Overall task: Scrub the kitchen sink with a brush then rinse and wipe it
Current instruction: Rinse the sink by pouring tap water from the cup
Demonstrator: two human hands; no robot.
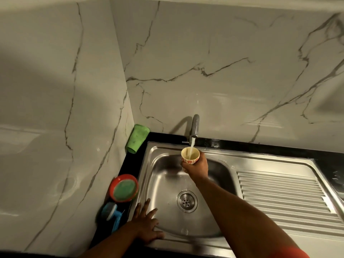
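Sink (214, 244) centre frame. Right hand (196, 166) grips cup (190, 156) under running tap (195, 127); left hand (146, 223) flat, fingers spread, on near-left rim. Risk: cup overfills, wet grip slips, splashing worktop.

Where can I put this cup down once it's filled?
The ribbed drainboard right of the basin is bare. The black strip left of it is crowded: green cloth, red dish, blue brush. Your left hand rests on the sink's front-left rim.
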